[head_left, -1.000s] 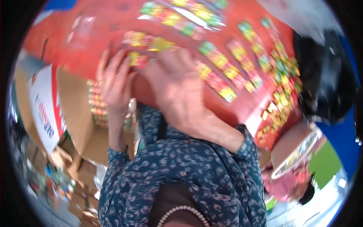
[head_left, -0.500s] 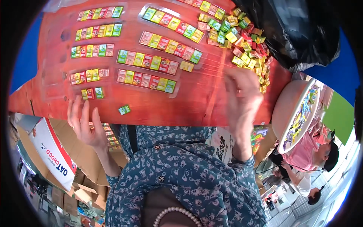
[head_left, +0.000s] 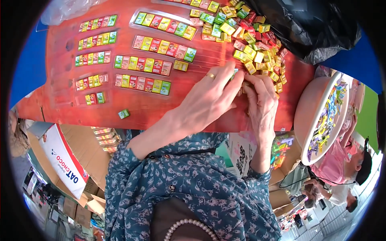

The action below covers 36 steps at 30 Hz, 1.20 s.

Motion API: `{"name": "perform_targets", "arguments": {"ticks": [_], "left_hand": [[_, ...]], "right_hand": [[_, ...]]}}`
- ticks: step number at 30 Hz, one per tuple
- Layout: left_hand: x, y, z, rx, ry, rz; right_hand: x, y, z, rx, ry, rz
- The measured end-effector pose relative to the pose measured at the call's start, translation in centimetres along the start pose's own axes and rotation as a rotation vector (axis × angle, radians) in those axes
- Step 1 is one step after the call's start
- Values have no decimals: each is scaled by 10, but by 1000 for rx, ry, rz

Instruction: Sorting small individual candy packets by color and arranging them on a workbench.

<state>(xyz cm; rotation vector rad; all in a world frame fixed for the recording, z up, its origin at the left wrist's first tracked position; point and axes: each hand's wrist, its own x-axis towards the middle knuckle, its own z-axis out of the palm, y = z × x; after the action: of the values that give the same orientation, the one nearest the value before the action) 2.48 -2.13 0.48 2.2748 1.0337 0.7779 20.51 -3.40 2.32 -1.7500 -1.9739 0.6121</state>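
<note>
My left hand (head_left: pixel 205 98), with a ring on one finger, reaches across to the right over the red table. A small green-and-white box (head_left: pixel 235 72) shows between its fingertips. Close against it, my right hand (head_left: pixel 262 93) has its fingers curled; what they may hold is hidden. Both hands are just in front of a heap of small candy-like boxes (head_left: pixel 249 52) in yellow, green, red and pink. Similar boxes stand in rows, several of them in clear plastic trays (head_left: pixel 134 22). A short row (head_left: pixel 95 99) has a gap in it. One green box (head_left: pixel 124 114) lies alone near the table edge.
A black plastic bag (head_left: pixel 313 32) lies behind the heap. At the right, a pale basin (head_left: pixel 305 112) holds colourful wrapped pieces. Cardboard boxes (head_left: pixel 86 148) stand below the table's left side. Clear plastic (head_left: pixel 68 12) lies at the far left. Other people (head_left: pixel 333 168) are at the right.
My left hand has moved from beside the short row across to the right, meeting my right hand near the heap. The right hand's fingers have come in beside it. The whole view has shifted slightly.
</note>
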Motion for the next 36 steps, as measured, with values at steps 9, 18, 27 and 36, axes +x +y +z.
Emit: {"name": "perform_targets", "arguments": {"ticks": [9, 18, 27, 36], "left_hand": [[6, -22, 19, 16, 112, -57], [-12, -19, 6, 116, 170, 4], [-14, -14, 16, 1, 155, -67], [-22, -15, 19, -18, 172, -129]], "right_hand": [[6, -1, -1, -41, -30, 26], [2, -4, -2, 94, -4, 33], [10, -6, 7, 23, -12, -16], [19, -13, 27, 153, 86, -70]]}}
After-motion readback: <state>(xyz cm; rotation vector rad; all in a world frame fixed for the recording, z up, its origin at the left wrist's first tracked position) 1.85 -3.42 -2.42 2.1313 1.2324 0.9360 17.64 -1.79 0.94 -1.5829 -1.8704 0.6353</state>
